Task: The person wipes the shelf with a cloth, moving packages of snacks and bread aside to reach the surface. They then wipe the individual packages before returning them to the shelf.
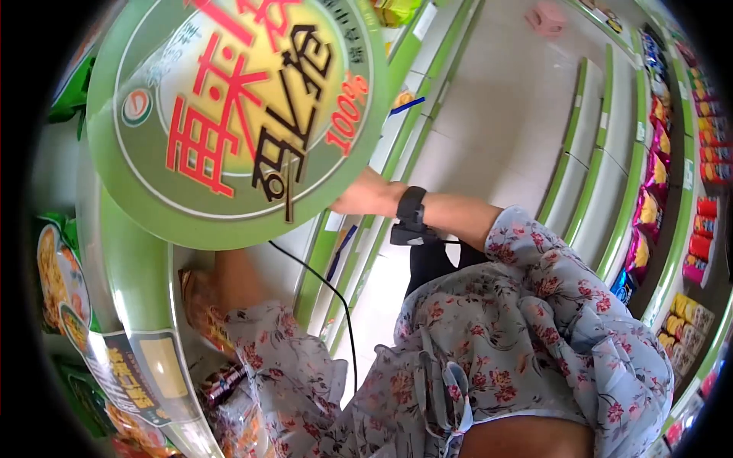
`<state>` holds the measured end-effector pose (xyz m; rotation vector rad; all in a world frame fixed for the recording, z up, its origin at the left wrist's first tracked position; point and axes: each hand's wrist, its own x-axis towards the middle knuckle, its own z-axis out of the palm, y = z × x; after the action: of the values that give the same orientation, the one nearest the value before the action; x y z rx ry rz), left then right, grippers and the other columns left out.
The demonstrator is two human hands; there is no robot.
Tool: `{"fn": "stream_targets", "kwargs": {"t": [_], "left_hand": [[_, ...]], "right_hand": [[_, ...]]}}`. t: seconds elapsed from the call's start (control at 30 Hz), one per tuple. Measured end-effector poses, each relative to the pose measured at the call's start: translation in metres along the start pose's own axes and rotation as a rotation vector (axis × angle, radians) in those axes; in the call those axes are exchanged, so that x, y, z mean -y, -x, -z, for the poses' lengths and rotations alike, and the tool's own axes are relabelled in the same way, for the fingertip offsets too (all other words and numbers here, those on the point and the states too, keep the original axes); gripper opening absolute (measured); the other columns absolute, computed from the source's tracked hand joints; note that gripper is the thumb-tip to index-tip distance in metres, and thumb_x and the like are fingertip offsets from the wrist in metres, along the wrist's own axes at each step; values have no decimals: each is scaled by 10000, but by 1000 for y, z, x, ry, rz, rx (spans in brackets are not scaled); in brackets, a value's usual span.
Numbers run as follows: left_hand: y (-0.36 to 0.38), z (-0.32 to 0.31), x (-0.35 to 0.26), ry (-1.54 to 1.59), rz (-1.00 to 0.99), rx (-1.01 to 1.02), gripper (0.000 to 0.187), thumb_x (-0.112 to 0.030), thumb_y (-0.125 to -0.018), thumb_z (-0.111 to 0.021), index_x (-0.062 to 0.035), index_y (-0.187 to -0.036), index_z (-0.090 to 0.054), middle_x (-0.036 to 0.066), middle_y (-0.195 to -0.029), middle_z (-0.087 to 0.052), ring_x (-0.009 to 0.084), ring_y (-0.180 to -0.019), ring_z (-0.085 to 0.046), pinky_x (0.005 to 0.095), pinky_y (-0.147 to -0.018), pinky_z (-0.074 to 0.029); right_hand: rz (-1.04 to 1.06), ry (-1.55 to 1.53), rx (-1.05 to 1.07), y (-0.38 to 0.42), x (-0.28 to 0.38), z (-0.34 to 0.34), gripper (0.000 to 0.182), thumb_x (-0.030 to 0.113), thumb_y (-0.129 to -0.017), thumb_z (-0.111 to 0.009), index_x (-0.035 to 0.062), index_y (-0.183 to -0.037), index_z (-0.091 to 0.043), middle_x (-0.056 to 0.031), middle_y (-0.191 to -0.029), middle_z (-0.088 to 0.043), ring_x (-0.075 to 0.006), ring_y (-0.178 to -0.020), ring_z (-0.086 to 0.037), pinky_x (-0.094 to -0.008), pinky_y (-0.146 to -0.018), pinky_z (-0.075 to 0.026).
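A round green sign [221,221] with red and black Chinese characters and "100%" fills the upper left, close to the camera. Behind its lower right edge my right hand [359,195] shows only in part, its fingers hidden. A black strap with a small device [411,217] is on my right wrist. My left forearm [238,276] reaches up behind the sign's lower edge, which covers the left hand. Whatever either hand holds is hidden. Beside the left forearm are brown snack packages [206,305] on a shelf.
Green-edged shelves [305,294] run beside me on the left, with noodle packs [61,275] at the far left. Across the tiled floor [489,153], another shelf holds purple snack bags [647,210] and red cans [702,229]. A black cable [336,294] hangs between my arms. A pink object [547,18] stands on the floor.
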<state>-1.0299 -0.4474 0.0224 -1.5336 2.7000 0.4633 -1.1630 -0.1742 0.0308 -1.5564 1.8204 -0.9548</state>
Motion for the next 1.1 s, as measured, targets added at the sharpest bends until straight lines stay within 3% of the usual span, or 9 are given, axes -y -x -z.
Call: {"fn": "stream_targets", "kwargs": {"t": [0.1, 0.2, 0.4, 0.57, 0.7, 0.8, 0.87, 0.93, 1.1], "left_hand": [[7, -3, -17, 22, -7, 20, 511, -294, -846, -484, -71, -1305, -467, 221, -1330, -475, 411, -1196, -450, 470, -1009, -354], [37, 3, -45, 35, -11, 40, 506, -286, -841, -488, -64, -1296, -478, 219, -1340, -466, 406, -1208, -439, 467, -1015, -348], [76, -27, -45, -143, -213, 104, 535, -196, -797, -515, -95, -1321, -474, 197, -1411, -392, 399, -1276, -362, 467, -1072, -282], [113, -47, -24, -41, -539, -21, 521, -18, -739, -520, -95, -1254, -552, 183, -1383, -420, 384, -1298, -345, 453, -1094, -262], [140, -38, -6, 133, -675, -21, 485, 67, -695, -534, -77, -1153, -602, 166, -1267, -522, 380, -1216, -439, 438, -1064, -316], [164, -23, 19, 158, -740, -106, 399, 90, -660, -570, -55, -1025, -639, 158, -1179, -579, 370, -1151, -503, 422, -1007, -382], [184, -28, 55, 388, -593, -117, 353, 106, -627, -586, -55, -933, -655, 151, -1127, -597, 362, -1064, -557, 418, -922, -442], [213, -23, 81, 238, -533, -263, 294, 95, -657, -592, -59, -896, -665, 151, -1052, -616, 353, -986, -591, 407, -827, -482], [230, -13, 52, 223, -114, -59, 209, -49, -751, -562, -58, -934, -664, 180, -947, -634, 347, -915, -609, 396, -803, -480]], "right_hand": [[4, -29, -64, 6, -4, 1, 283, 162, -807, -506, 53, -1019, -658, -50, -1250, -595, -292, -919, -644, -395, -789, -534], [92, -53, -201, 0, -14, -16, 219, 132, -791, -541, 42, -957, -652, -164, -876, -652, -354, -765, -626, -439, -692, -512], [161, -113, -249, -5, -22, -37, 293, 158, -805, -534, 46, -1047, -657, -116, -1117, -639, -333, -874, -638, -399, -791, -521], [124, -258, -182, -2, -15, -33, 154, 143, -759, -581, 68, -821, -699, -154, -771, -669, -332, -751, -643, -419, -685, -504], [239, -356, -197, 10, -11, -29, 160, 186, -793, -595, 70, -833, -698, -156, -797, -673, -338, -736, -640, -409, -659, -508], [103, -386, -97, 29, -24, 2, 173, 170, -838, -594, 42, -895, -695, -101, -848, -703, -228, -696, -663, -366, -644, -512], [108, -522, -137, 47, -57, 18, 166, 154, -857, -598, 33, -917, -695, -83, -876, -710, -183, -690, -655, -328, -644, -514], [36, -497, -213, 71, -87, 40, 156, 140, -856, -608, 32, -926, -696, -92, -867, -710, -193, -677, -655, -301, -621, -513], [-276, -438, -195, 108, -135, 85, 148, 117, -857, -604, 25, -927, -697, -84, -817, -709, -118, -653, -629, -265, -561, -486]]}}
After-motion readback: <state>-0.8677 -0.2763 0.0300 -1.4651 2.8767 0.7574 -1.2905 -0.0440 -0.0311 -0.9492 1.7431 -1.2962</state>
